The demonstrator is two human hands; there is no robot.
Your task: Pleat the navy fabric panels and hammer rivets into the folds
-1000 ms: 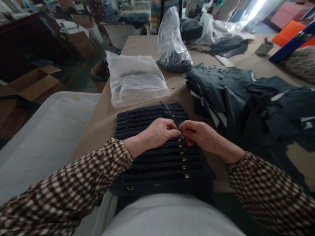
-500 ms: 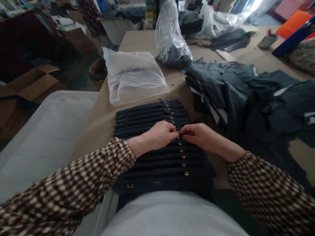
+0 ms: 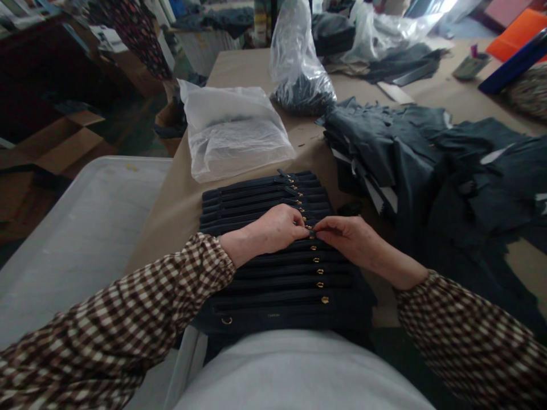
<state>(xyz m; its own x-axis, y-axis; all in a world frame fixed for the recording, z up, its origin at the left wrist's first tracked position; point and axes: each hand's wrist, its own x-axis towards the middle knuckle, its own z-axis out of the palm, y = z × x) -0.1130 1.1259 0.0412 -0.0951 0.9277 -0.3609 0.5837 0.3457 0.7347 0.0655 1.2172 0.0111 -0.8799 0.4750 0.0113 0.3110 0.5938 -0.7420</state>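
Note:
Dark navy zippered bags [image 3: 273,307] lie overlapped in a stack in front of me, their zippers in rows. Gold zipper sliders [image 3: 320,271] line up along the right side. On the farther rows, dark strip pulls [image 3: 292,191] hang from the sliders; the nearer sliders show bare gold. My left hand [image 3: 280,228] is closed in a pinch at a slider mid-stack. Facing it, my right hand [image 3: 348,236] pinches a small dark strip at that same slider. The fingertips nearly meet and partly hide the slider and strip.
A clear plastic bag [image 3: 239,134] lies beyond the stack, with a filled plastic bag [image 3: 303,85] behind it. Dark fabric pieces [image 3: 410,148] are heaped at right. A white bin [image 3: 85,228] stands left of the table, near cardboard boxes [image 3: 64,142]. A person in patterned clothing [image 3: 141,40] stands far left.
Both hands stay at the same slider, with the right fingers shifted slightly. A small dark piece now shows between the fingertips. In the background, the person has moved left.

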